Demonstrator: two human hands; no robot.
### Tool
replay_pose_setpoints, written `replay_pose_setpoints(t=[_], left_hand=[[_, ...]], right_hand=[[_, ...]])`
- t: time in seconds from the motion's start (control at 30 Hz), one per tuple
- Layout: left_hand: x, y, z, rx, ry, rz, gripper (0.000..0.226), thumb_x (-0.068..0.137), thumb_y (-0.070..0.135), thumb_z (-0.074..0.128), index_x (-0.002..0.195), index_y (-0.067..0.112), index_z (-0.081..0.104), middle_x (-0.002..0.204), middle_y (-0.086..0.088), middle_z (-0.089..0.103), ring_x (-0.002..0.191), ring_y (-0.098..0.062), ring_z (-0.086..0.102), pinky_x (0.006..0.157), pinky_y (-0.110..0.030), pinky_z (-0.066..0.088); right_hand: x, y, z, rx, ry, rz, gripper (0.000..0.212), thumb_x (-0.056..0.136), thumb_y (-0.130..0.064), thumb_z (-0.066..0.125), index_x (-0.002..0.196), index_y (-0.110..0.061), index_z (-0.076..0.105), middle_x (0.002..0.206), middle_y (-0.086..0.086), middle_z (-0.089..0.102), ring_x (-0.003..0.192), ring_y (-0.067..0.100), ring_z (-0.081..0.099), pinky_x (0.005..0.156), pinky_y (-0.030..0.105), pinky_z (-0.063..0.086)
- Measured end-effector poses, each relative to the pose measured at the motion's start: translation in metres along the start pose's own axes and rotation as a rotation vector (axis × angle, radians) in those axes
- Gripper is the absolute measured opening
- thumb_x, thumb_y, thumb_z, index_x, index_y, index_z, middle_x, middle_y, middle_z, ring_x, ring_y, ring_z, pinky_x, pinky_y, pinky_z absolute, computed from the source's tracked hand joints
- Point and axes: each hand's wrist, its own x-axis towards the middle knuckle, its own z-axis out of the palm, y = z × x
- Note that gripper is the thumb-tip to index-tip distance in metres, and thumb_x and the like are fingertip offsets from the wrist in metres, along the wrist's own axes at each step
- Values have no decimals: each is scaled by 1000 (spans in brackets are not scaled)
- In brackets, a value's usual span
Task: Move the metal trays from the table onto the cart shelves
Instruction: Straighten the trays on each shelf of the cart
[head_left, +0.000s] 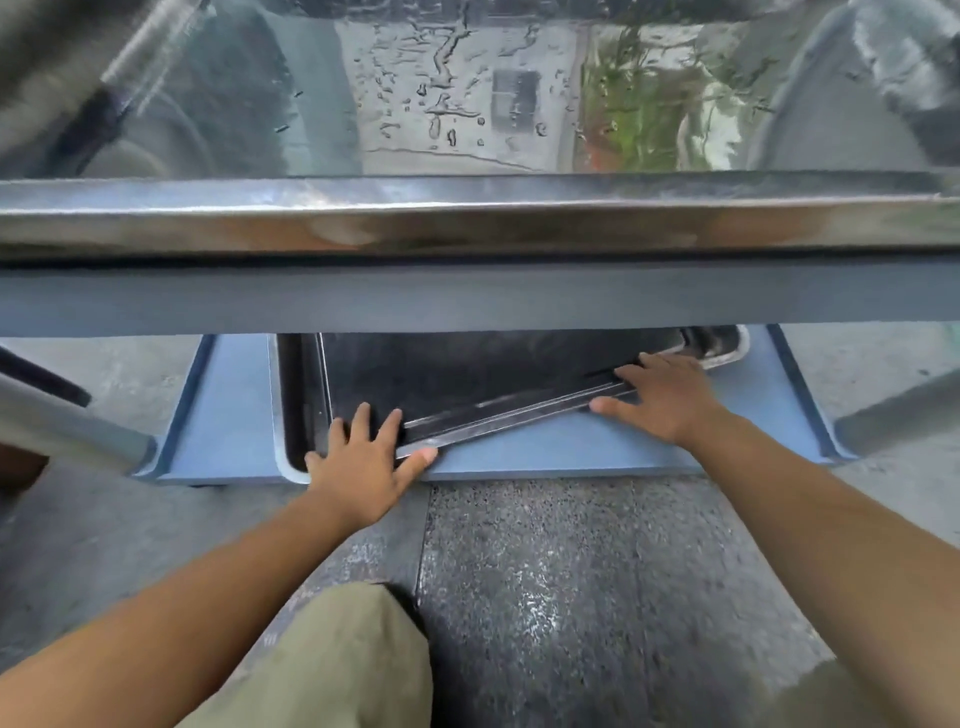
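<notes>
Trays: I see the top tray (467, 384) lying skewed inside the bottom tray (296, 400) on the lower shelf (571, 452), long axis left-right; left hand (363, 462) and right hand (670, 400) press flat, fingers spread.

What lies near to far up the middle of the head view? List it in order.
Trouser knee → speckled floor → blue lower cart shelf → dark metal tray → upper shelf's blue edge → wet shiny metal tray.

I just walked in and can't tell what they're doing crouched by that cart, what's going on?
A person is settling a dark metal tray onto the cart's blue bottom shelf. It lies skewed inside another tray already there. The left hand presses flat at its near corner, and the right hand rests on its near edge. Neither hand is gripping. A wet metal tray sits on the shelf above.
</notes>
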Motion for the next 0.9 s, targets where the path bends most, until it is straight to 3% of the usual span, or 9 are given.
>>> replay_pose_setpoints(t=[0.1,0.27,0.33,0.43,0.5,0.6,0.9], left_hand=[[13,-6,-11,53,30,29,100,69,89,2,154,37,15,165,-2,10,148,-36,12,107,-69,27],[42,-23,-35,88,-1,103,102,67,90,5,154,38,18,165,1,9,149,-33,9,109,-66,27],[50,-26,-40,106,13,113,102,67,90,4,154,38,20,165,1,10,150,-32,9,111,-64,26],[57,-24,-43,124,1,129,106,66,91,4,154,34,21,164,-2,9,151,-32,6,112,-66,23],[58,-20,-42,130,-14,141,116,60,96,4,155,30,17,165,-4,5,150,-37,5,113,-65,25],[59,-15,-38,110,-12,106,118,58,100,7,156,34,9,166,-4,3,150,-40,3,114,-61,27],[39,-18,-22,180,19,93,113,61,99,3,156,37,12,166,-4,7,149,-39,10,110,-60,29]], right_hand=[[-5,-6,2,-21,29,3,115,58,-96,-8,128,-30,55,129,7,59,121,33,54,103,45,38],[-6,-14,-1,-32,51,65,120,56,-96,-7,140,-24,39,137,12,50,121,37,52,98,47,41],[-2,-11,-4,-16,39,79,121,55,-99,0,146,-26,30,148,15,37,132,39,39,103,51,37],[3,-7,-1,44,-51,64,121,52,-100,3,154,-36,10,162,10,13,148,38,11,114,58,19],[6,-7,2,60,-100,65,118,51,-102,2,153,-43,1,165,9,4,149,40,8,116,59,15],[7,-8,4,74,-126,77,117,49,-103,1,152,-48,2,165,8,2,148,44,10,117,59,16],[-23,-17,18,106,-151,117,115,50,-103,3,152,-48,4,165,8,-1,147,46,9,113,61,17]])
